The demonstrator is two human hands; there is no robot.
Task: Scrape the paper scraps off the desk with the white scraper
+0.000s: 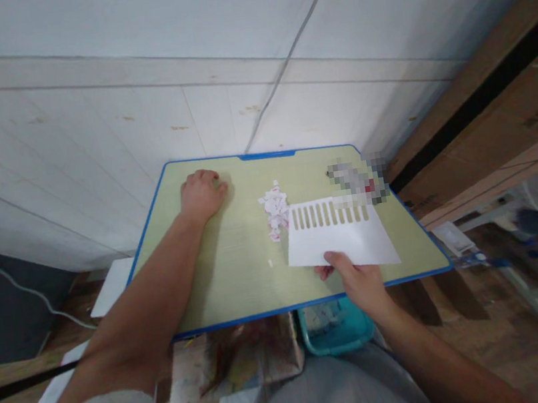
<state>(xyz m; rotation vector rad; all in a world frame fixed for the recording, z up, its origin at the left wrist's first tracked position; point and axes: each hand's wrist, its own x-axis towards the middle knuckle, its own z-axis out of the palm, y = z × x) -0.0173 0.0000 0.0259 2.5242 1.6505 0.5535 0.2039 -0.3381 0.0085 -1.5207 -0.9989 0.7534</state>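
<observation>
In the head view my right hand grips the near edge of a white sheet, thumb on top and fingers beneath. A row of several long slots is cut along the sheet's far side. It is held over the right half of a pale yellow table with a blue rim. Small white paper scraps, some with red marks, lie in a loose pile by the sheet's left edge. My left hand rests on the table's far left, fingers loosely bent and thumb apart, holding nothing.
A blurred-out object lies at the table's right. Below the front edge, a teal basket stands close to my lap. Large cardboard boxes rise on the right. A white wall with a grey cable stands behind the table.
</observation>
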